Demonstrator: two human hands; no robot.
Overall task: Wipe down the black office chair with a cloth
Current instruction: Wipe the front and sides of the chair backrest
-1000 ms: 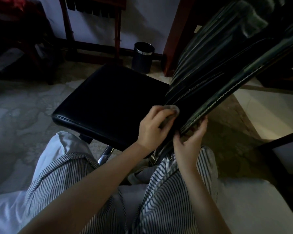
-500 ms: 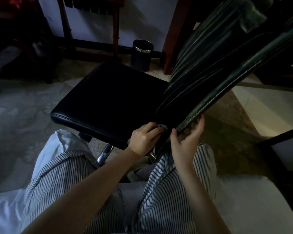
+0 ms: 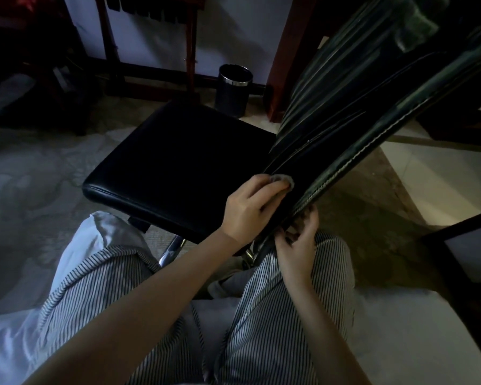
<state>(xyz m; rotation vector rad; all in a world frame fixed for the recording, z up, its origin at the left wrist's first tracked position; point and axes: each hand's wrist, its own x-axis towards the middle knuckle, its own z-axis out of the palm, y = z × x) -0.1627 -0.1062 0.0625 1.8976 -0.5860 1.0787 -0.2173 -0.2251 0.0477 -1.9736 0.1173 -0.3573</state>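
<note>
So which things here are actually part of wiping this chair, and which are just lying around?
Part of the job:
- black office chair
- cloth, pressed against the chair's backrest
- left hand, holding the cloth
- right hand, gripping the backrest's lower edge

Just lying about:
- waste bin on the floor
- wooden stand by the wall
- dark-framed chair at the right

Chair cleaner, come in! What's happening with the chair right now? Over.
Left grip holds grey cloth, pressed low on the black office chair backrest. Right grip holds the backrest's bottom edge. Nothing blocking the cloth. Over.
</note>
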